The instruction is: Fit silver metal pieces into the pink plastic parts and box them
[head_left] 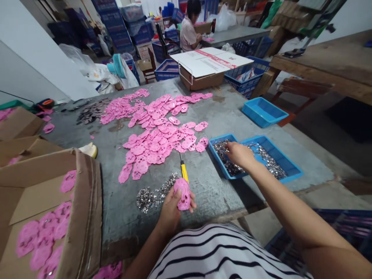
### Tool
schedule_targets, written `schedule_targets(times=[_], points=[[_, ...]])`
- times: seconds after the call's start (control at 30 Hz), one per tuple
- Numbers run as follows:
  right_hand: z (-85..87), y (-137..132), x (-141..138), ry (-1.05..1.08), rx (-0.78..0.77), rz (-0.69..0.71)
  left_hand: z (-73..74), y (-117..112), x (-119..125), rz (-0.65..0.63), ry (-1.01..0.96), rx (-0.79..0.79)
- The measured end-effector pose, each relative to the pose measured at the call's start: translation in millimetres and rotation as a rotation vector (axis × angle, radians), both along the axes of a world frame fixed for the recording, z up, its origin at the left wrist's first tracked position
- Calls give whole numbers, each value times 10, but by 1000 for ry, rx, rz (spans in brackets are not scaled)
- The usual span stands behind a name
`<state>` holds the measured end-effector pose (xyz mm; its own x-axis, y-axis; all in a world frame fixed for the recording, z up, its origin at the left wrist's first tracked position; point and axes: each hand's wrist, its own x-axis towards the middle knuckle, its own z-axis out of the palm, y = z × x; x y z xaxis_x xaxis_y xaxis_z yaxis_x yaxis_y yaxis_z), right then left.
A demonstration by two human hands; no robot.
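Note:
My left hand (171, 207) is closed around a pink flat plastic piece (183, 193) near the table's front edge, just above a small heap of silver metal bits (151, 195). My right hand (240, 154) reaches into the left of two blue trays (217, 153), its fingers curled down among the small silver metal parts (229, 166) there; whether it grips any is hidden. A yellow-handled tool (183, 170) lies on the table between my hands. A large spread of pink pieces (158, 133) covers the middle of the grey table (221, 112).
An open cardboard box (46, 217) with pink pieces stands at the left. Another blue tray (263, 112) sits at the table's far right edge, a cardboard box (203, 68) at the back. Dark pieces (91, 112) lie back left. A seated person (188, 29) works at a far table.

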<state>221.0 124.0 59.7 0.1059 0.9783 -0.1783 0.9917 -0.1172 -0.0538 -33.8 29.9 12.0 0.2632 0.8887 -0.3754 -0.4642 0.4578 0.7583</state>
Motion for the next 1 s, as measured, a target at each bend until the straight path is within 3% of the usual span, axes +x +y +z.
schedule_targets(times=[0.07, 0.27, 0.53, 0.8, 1.0], points=[[-81, 57, 37, -22, -86, 15, 105, 120, 48, 40, 30, -29], [-270, 45, 89, -6, -128, -1, 297, 394, 160, 52, 26, -60], [-287, 32, 269, 204, -45, 21, 377, 524, 290, 50, 41, -26], [-385, -15, 338, 398, 45, -64, 447, 535, 557, -16, 24, -31], [-461, -156, 343, 566, 133, 3, 464, 543, 748, -34, 3, -53]])
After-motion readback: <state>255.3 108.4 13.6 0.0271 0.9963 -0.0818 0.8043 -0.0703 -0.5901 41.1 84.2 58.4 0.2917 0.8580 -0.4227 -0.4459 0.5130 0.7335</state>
